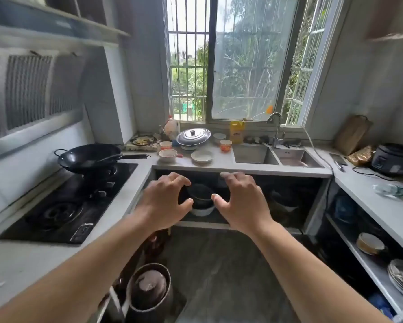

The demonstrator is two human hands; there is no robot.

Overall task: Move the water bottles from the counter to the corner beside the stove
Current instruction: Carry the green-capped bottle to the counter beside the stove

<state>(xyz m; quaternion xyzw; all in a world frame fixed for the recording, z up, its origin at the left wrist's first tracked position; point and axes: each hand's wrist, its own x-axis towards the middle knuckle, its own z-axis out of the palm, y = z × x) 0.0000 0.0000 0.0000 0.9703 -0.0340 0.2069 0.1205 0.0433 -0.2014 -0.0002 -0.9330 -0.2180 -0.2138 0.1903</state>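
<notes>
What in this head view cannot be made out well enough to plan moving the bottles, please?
- Bottle on the right counter: blurred and cut by the right edge; whether there is more than one is unclear.
- Shelf items under the counter behind the left hand and right hand: partly hidden by both hands and dark.
- Corner beside the stove: crowded with small items; free space is hard to judge.

One camera, worn on the head.
It looks forward and down from above, close over both arms, facing the window [233,61] and sink [256,155].
</notes>
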